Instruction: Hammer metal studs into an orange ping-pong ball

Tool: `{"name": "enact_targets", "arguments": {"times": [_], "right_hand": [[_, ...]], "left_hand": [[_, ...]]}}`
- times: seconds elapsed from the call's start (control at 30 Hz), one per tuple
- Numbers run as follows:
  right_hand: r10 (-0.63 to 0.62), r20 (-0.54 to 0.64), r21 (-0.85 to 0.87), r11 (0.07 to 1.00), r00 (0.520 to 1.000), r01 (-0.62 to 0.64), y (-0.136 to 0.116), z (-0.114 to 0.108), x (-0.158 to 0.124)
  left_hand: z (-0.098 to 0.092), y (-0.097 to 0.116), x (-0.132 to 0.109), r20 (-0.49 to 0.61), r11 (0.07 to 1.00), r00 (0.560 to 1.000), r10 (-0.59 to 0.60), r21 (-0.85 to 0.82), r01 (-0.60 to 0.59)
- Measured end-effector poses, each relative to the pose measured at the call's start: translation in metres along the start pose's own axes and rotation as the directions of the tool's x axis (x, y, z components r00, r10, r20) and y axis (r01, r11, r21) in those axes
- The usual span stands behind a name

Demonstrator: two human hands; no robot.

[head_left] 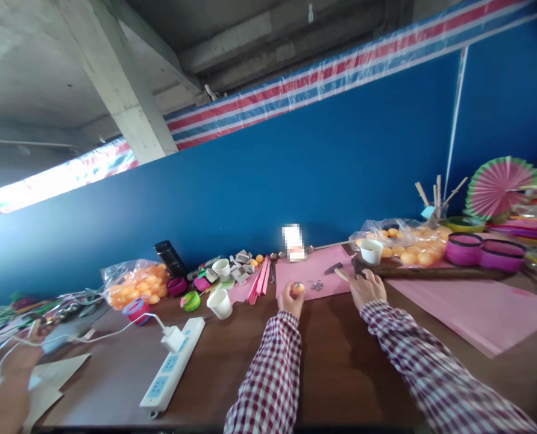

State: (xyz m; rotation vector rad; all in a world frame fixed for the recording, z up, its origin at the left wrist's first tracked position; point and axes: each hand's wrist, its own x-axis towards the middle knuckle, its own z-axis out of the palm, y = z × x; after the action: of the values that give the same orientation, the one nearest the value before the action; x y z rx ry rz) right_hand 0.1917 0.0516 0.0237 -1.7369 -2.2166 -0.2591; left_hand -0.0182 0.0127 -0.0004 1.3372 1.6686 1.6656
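My left hand (290,299) pinches an orange ping-pong ball (298,289) near the front edge of a pink sheet (311,274). Small metal pieces (317,285) lie in a loose pile just right of the ball. My right hand (367,289) is closed at the sheet's right side, around the pale handle end of a small hammer (334,269). The hammer's dark head points left over the sheet. A dark object (359,264) sits right behind my right fingers; its kind is unclear.
A bag of orange balls (141,283) stands left, another bag (413,244) right beside a white cup (371,252). A power strip (173,364) lies front left, its cable running left. Another person's arm (12,374) reaches in at far left. Pink sheets (480,307) lie right.
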Motion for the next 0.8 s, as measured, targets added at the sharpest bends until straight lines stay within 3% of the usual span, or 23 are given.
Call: {"name": "enact_targets", "arguments": {"times": [0.37,0.6,0.8], "right_hand": [[0.035,0.003,-0.040,0.999,0.999,-0.035,0.001,-0.006,-0.012],[0.026,-0.078,-0.080,0.996,0.997,-0.032,0.001,-0.008,-0.016],[0.071,-0.031,-0.075,0.995,0.997,-0.073,-0.002,-0.013,-0.016]], "left_hand": [[0.000,-0.002,-0.005,0.003,1.000,1.000,0.013,0.009,-0.013],[0.002,-0.005,-0.002,0.007,1.000,1.000,0.007,0.009,-0.007],[0.002,-0.008,-0.001,0.004,1.000,1.000,-0.004,0.004,0.004]]}}
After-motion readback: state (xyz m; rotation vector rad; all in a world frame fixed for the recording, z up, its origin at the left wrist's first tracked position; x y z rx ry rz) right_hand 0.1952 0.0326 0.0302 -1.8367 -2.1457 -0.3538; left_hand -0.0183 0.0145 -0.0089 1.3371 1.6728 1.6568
